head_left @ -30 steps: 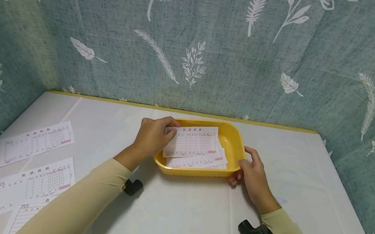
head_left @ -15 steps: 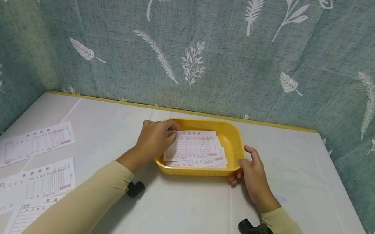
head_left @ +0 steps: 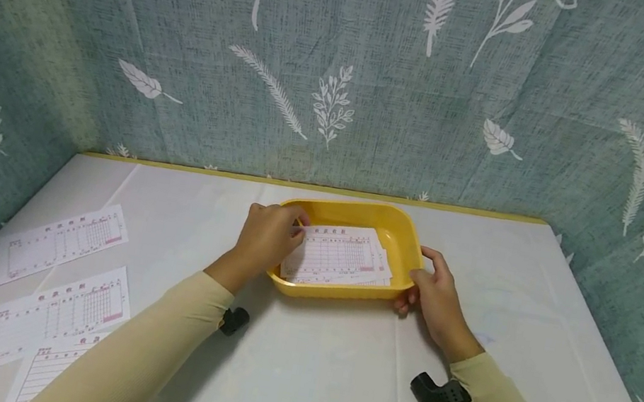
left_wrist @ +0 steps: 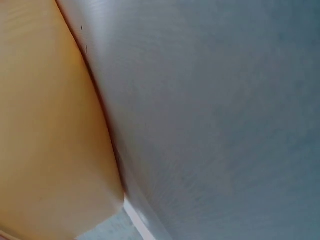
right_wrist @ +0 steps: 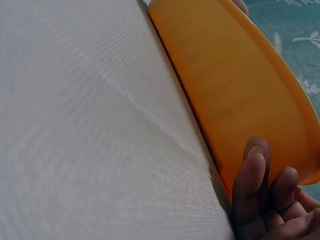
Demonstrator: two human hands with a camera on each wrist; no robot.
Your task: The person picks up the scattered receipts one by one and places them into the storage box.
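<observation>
A yellow plastic tray [head_left: 337, 296] stands on the table towards the back, with several printed receipt slips [head_left: 333, 255] overlapping inside it. At the tray's left end my left hand [head_left: 266, 238] reaches over the rim and pinches the top slip by its upper left corner; some of its fingertips are hidden behind the hand. My right hand [head_left: 440, 301] grips the tray's right end, thumb at the rim and fingers on the outer wall. In the right wrist view, its fingers [right_wrist: 250, 182] lie against the orange-looking tray wall [right_wrist: 220, 85]. Only the tray's outside shows in the left wrist view [left_wrist: 55, 130].
More receipt slips lie on the table's left side: one farther back [head_left: 62, 245], another in front of it [head_left: 56, 312], and a third [head_left: 49, 361] partly under the left sleeve in this view. A patterned cloth wall [head_left: 341, 89] rises behind the table.
The top slip, raised a little in the tray a second ago, has come down onto the other slips and shifted slightly right. My left hand followed it slightly; the right hand stayed at the tray.
</observation>
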